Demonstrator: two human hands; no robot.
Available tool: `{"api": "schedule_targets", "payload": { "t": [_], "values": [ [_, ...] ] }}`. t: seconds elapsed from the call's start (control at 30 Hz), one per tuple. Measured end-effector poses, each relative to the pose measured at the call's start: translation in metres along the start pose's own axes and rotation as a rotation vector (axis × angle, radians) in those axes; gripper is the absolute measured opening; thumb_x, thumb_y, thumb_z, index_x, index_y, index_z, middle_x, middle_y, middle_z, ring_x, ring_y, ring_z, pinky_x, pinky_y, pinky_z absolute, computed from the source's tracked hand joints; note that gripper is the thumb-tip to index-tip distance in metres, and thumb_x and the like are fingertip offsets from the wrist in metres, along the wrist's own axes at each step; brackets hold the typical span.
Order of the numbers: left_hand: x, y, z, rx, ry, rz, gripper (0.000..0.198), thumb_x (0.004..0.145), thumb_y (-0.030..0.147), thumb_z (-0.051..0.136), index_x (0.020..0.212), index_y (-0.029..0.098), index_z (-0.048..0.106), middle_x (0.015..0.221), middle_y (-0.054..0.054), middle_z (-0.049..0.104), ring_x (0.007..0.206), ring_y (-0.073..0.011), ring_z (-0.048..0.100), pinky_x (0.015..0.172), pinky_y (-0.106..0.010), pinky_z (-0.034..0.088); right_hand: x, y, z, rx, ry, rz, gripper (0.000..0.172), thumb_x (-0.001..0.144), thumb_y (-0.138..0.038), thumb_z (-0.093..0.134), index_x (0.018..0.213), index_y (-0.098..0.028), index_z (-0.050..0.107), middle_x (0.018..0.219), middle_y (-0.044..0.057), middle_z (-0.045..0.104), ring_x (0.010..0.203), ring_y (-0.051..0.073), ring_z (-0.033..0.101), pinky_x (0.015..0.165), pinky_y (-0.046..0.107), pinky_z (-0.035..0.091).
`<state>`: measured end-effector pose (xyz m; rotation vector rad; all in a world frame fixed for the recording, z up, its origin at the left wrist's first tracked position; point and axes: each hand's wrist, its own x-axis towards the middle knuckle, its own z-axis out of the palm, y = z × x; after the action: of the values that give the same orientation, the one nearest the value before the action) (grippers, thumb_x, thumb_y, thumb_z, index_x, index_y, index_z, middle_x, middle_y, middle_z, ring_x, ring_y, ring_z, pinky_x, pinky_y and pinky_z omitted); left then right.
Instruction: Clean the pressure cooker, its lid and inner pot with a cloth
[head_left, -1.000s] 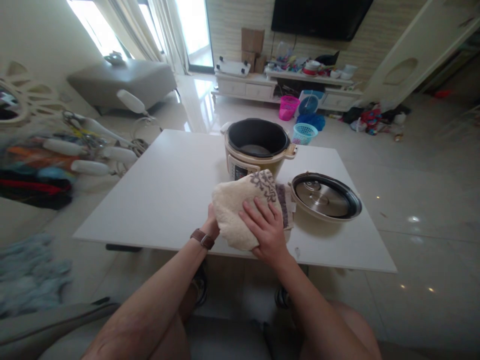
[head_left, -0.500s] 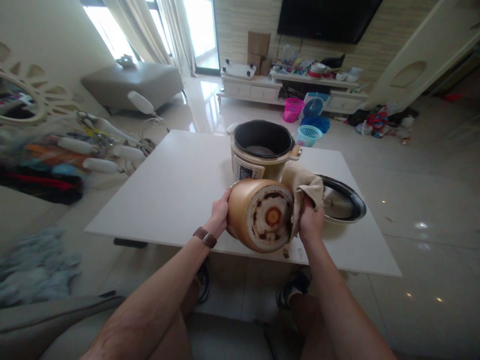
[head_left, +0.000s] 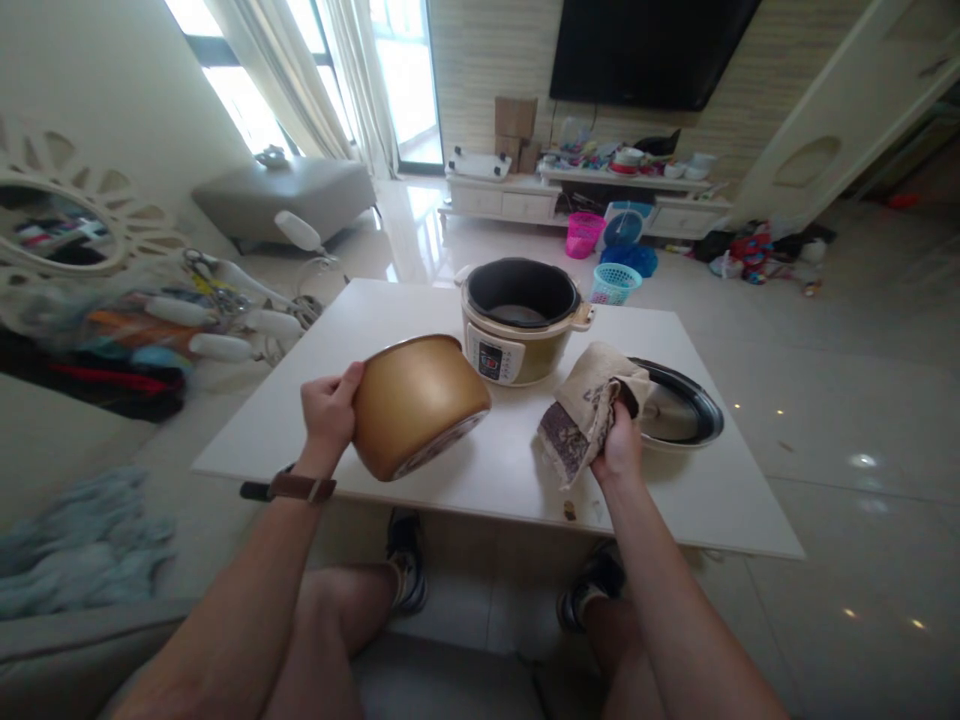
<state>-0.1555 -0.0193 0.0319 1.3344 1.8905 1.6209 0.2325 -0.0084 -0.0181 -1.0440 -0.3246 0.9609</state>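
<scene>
Two hands at work over one desk (head_left: 517,450), and here's how they stand: the left hand (head_left: 330,415) has one gold pot (head_left: 420,405), its grip closed firmly at the rim, thumb on top. That pot is tilted over the left front half of the desk, mouth away from the person, base tipped down toward the right. Across the gap, the right hand (head_left: 621,450) has one cloth (head_left: 581,415), fingers curled tight into a bunched fold, one dark patterned end hanging down. Pot and cloth are well apart, nothing between them but desk top. Behind, one cooker (head_left: 534,362) stands upright, mouth up, dark inside, one control panel facing the person. Over to the right, one lid (head_left: 686,408) lies underside up, its left edge hidden by the cloth; whether the two touch, I can't tell. One brown strap (head_left: 302,487) circles the left wrist, and two shoes show below the front edge. Beyond the desk, count two baskets on the floor, one pink (head_left: 585,238), one teal (head_left: 615,285), three cardboard boxes (head_left: 515,118) stacked on a white cabinet (head_left: 499,203), and one TV (head_left: 652,50) on the wall.
</scene>
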Motion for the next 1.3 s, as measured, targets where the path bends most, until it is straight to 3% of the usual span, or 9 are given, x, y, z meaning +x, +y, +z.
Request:
{"api": "schedule_targets", "payload": {
  "t": [0.17,0.27,0.4,0.83,1.3],
  "values": [
    [-0.004,-0.011,-0.024,0.35,0.122,0.315,0.064,0.092,0.056,0.066,0.049,0.022,0.033,0.05,0.004,0.025,0.051,-0.0118,0.026,0.056,-0.033,0.018,0.001,0.002,0.0,-0.011,0.024,0.031,0.034,0.084,-0.04,0.074,0.112,-0.02,0.073,0.097,-0.001,0.079,0.09,0.018,0.077,0.089,0.034,0.066],
    [0.002,-0.025,-0.026,0.554,0.096,0.49,0.064,0.087,0.055,0.071,0.049,0.023,0.03,0.047,0.002,0.03,0.052,-0.0144,0.029,0.059,-0.035,0.02,0.003,0.004,-0.001,-0.015,0.0,0.024,0.034,0.084,-0.041,0.075,0.111,-0.02,0.073,0.097,-0.001,0.079,0.09,0.018,0.077,0.09,0.034,0.066],
    [0.013,-0.044,-0.021,0.651,0.03,0.595,0.063,0.085,0.057,0.071,0.048,0.025,0.032,0.047,-0.002,0.037,0.052,-0.0176,0.033,0.061,-0.037,0.02,0.003,0.002,-0.002,-0.022,0.051,0.066,0.033,0.085,-0.039,0.073,0.111,-0.02,0.073,0.096,-0.001,0.079,0.088,0.016,0.077,0.086,0.031,0.066],
    [0.012,-0.073,-0.016,0.679,-0.033,0.644,0.061,0.087,0.055,0.072,0.048,0.024,0.038,0.046,-0.003,0.045,0.049,-0.0173,0.038,0.062,-0.037,0.021,0.006,-0.009,-0.013,-0.044,0.06,0.082,0.026,0.086,-0.037,0.073,0.107,-0.02,0.074,0.094,0.0,0.08,0.085,0.017,0.077,0.082,0.031,0.068],
    [0.015,-0.087,-0.014,0.693,-0.054,0.678,0.062,0.09,0.056,0.071,0.048,0.023,0.039,0.046,-0.002,0.047,0.048,-0.0167,0.04,0.061,-0.036,0.021,0.007,0.008,-0.018,0.003,-0.034,0.13,0.04,0.088,-0.043,0.074,0.119,-0.019,0.074,0.106,0.001,0.082,0.097,0.016,0.078,0.091,0.03,0.065]
  ]
}}
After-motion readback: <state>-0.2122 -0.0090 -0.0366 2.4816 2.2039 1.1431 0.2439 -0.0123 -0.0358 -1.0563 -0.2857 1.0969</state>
